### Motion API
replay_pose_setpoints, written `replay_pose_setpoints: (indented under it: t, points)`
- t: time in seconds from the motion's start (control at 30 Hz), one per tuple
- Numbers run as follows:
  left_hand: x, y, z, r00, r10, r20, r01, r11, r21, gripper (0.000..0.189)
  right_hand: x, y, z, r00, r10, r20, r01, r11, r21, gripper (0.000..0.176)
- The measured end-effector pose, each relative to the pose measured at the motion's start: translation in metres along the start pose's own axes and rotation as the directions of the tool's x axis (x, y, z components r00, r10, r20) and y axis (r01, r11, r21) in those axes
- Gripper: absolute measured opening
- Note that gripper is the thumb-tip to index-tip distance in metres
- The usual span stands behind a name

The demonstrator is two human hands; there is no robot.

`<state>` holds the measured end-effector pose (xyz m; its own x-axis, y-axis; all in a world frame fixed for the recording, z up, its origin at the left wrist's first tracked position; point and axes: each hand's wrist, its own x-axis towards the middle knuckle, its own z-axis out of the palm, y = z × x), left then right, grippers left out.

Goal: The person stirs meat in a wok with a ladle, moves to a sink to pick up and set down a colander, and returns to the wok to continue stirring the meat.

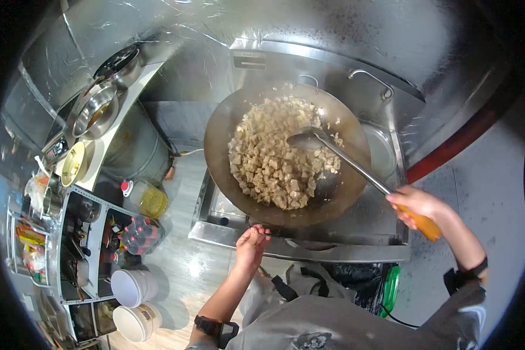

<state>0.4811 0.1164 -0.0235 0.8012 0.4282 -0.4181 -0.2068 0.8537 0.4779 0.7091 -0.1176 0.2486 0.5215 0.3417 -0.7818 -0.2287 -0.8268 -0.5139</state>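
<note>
A large wok (347, 192) sits on the steel stove, holding a heap of pale brown diced food (274, 154), perhaps tofu or meat. My right hand (417, 207) is wrapped round the orange handle of a wok spatula (359, 167). Its metal head lies on the food right of the wok's middle, partly sunk in, so its exact shape is hard to see. At the wok's near rim, my left hand (251, 246) is closed, fingertips pinched where the wok's small handle appears to be. That handle is mostly hidden by the fingers.
Left, a counter holds metal bowls (96, 111) and a yellowish dish (74, 164). Below stand an oil jug (146, 198), bottled drinks (141, 235), a shelf rack (93, 245) and white buckets (134, 287). A faucet (372, 77) rises behind the stove; a dark red pipe (449, 154) runs right.
</note>
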Motion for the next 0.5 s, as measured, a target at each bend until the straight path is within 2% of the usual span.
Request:
replay_pose_setpoints:
  t: [0.13,0.2,0.27,0.3,0.4,0.5]
  points:
    - [0.000,0.000,-0.003,0.999,-0.016,0.048,0.017,1.000,-0.023,0.014,-0.082,0.003,0.025,0.988,0.142,-0.067,-0.146,0.987,-0.062,0.032]
    - [0.000,0.001,-0.002,0.996,-0.023,0.084,0.023,1.000,0.003,0.015,-0.109,0.012,0.047,0.974,0.228,0.017,-0.226,0.971,-0.082,0.035]
    - [-0.001,0.002,-0.001,0.999,-0.021,0.038,0.020,0.999,0.024,0.016,-0.117,0.016,0.064,0.961,0.277,0.026,-0.269,0.949,-0.162,0.036]
    - [0.007,0.004,0.000,0.994,-0.014,0.105,0.016,1.000,-0.014,0.016,-0.117,0.014,0.072,0.957,0.288,0.026,-0.278,0.940,-0.197,0.035]
    - [0.007,0.004,0.000,0.997,-0.025,0.066,0.025,1.000,-0.004,0.016,-0.117,0.006,0.086,0.950,0.312,0.024,-0.304,0.937,-0.173,0.035]
    - [0.004,0.004,0.003,0.999,-0.030,0.028,0.030,0.999,-0.013,0.017,-0.076,0.005,0.100,0.943,0.332,0.001,-0.319,0.907,-0.276,0.039]
